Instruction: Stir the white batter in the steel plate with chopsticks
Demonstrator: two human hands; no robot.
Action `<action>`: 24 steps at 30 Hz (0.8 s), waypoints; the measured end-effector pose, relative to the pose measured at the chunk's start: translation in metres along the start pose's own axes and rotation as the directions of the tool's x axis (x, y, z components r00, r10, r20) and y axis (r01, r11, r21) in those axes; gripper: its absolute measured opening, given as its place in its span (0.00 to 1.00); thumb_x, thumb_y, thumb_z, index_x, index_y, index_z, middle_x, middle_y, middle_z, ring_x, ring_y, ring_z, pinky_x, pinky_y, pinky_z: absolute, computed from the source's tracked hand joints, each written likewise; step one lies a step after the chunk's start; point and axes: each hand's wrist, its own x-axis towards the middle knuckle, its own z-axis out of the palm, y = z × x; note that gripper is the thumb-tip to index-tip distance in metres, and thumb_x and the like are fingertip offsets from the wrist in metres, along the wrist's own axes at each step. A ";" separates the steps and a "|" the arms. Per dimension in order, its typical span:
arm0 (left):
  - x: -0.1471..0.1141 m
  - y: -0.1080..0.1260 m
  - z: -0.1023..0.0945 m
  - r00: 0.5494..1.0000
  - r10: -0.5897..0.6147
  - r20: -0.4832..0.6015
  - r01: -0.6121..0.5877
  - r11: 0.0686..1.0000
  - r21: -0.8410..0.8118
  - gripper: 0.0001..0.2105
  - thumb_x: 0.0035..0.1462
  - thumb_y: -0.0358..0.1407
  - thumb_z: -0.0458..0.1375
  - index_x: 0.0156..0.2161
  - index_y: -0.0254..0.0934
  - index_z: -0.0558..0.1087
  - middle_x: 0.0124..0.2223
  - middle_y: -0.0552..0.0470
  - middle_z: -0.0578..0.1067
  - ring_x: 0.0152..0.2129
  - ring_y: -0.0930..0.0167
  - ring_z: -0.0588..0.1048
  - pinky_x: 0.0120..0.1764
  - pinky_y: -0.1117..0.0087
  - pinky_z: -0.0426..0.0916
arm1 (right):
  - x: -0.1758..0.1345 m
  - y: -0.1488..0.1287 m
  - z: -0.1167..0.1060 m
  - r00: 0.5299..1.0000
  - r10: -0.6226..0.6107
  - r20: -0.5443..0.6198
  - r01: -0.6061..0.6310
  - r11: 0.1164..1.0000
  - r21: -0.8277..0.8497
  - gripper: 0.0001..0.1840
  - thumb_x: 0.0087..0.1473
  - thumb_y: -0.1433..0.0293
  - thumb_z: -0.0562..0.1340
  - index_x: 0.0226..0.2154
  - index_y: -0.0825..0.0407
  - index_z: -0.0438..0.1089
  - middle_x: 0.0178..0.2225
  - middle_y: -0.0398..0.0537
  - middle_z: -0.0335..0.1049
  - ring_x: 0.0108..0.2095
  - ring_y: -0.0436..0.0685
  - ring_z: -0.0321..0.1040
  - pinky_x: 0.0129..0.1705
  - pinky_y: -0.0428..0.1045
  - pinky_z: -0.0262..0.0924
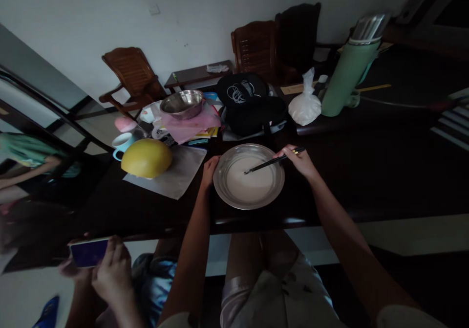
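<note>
A shallow metal bowl [219,191] stands on the dark table in front of me, with a whitish mixture [249,184] inside. My left hand [210,170] grips the bowl's left rim. In my right hand [297,159] is a pair of dark chopsticks [269,162], held at a slant with the tips over or in the mixture; which of the two I cannot tell. The fingers of the right hand are closed round the upper ends, near the bowl's right rim.
Left of the bowl, a yellow pomelo-like fruit [146,158] rests on a grey sheet [179,171] beside a light-blue mug [122,143]. Behind stand another metal bowl [182,105], a black bag [252,105], a tied plastic bag of white powder [305,107] and a green thermos [348,71]. A seated person holds a phone [89,253].
</note>
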 end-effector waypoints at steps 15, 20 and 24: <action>0.000 -0.003 -0.003 0.999 -0.013 -0.037 0.013 1.000 0.000 0.25 0.66 0.48 0.34 0.64 0.57 0.58 0.61 0.84 0.62 0.65 0.89 0.38 0.63 0.85 0.33 | 0.003 0.009 -0.005 0.986 0.013 -0.165 -0.007 0.999 0.037 0.23 0.52 0.47 0.60 0.21 0.47 0.71 0.24 0.46 0.77 0.30 0.58 0.75 0.40 0.54 0.68; 0.001 -0.003 -0.004 0.997 -0.003 -0.084 0.010 0.997 0.080 0.26 0.66 0.50 0.32 0.64 0.58 0.58 0.61 0.84 0.60 0.66 0.85 0.42 0.64 0.84 0.31 | 0.000 0.007 0.000 0.998 -0.017 -0.052 0.018 1.000 0.008 0.23 0.54 0.47 0.60 0.22 0.47 0.72 0.25 0.46 0.78 0.31 0.58 0.75 0.41 0.54 0.67; 0.008 0.002 0.006 0.996 -0.015 -0.084 0.018 0.999 0.038 0.24 0.66 0.49 0.34 0.62 0.59 0.62 0.59 0.87 0.62 0.65 0.89 0.42 0.61 0.91 0.34 | 0.001 0.005 0.003 0.998 -0.029 -0.054 0.028 0.999 -0.015 0.22 0.52 0.47 0.61 0.23 0.47 0.73 0.27 0.45 0.79 0.34 0.59 0.75 0.44 0.54 0.66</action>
